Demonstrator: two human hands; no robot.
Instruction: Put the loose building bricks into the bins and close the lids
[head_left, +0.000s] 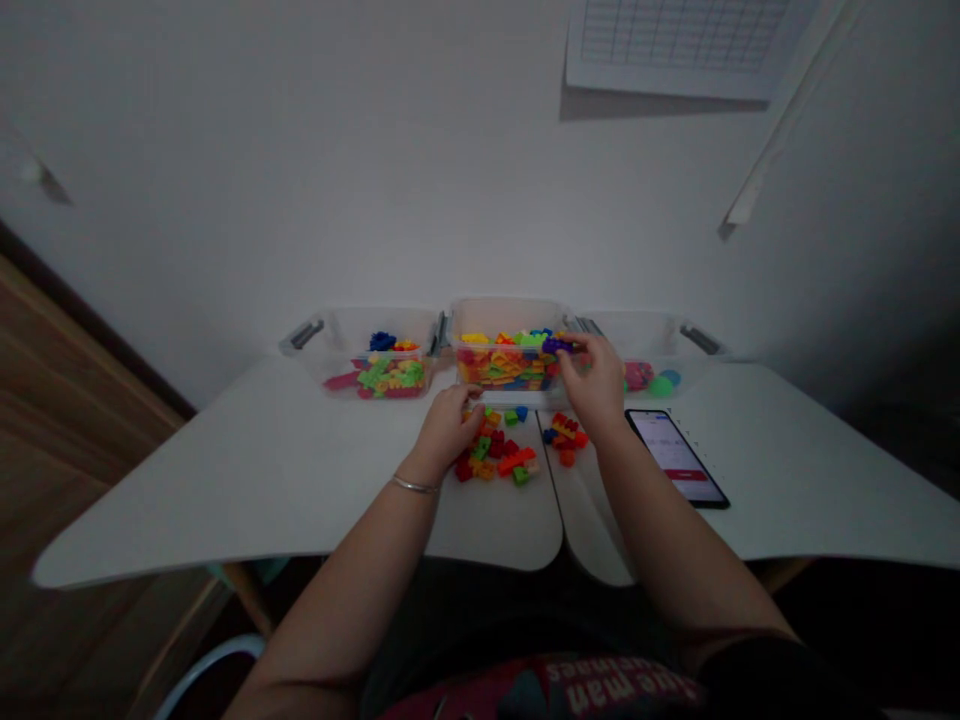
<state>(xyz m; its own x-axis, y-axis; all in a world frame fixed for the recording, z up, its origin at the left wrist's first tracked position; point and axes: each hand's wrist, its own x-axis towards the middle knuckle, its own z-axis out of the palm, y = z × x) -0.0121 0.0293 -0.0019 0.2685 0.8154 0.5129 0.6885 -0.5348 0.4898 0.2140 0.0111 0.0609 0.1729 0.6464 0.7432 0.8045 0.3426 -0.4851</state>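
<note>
To the far left of the left hand [448, 425] stands a clear plastic bin with mixed bricks [341, 325]. The left hand itself bends its fingers at the left edge of the loose toy bricks [484, 448]; whether it grips one, I cannot tell. Beyond both hands, between them, is the filled middle bin [510, 310]. At its right front corner, the purple toy brick [556, 345] is pinched in the fingertips of the right hand [596, 385], clearly the nearer hand; the brick's long axis seems to run roughly left to right. Whether it is over the rim or before it, I cannot tell. Right of this forearm lies a smartphone [679, 460].
</note>
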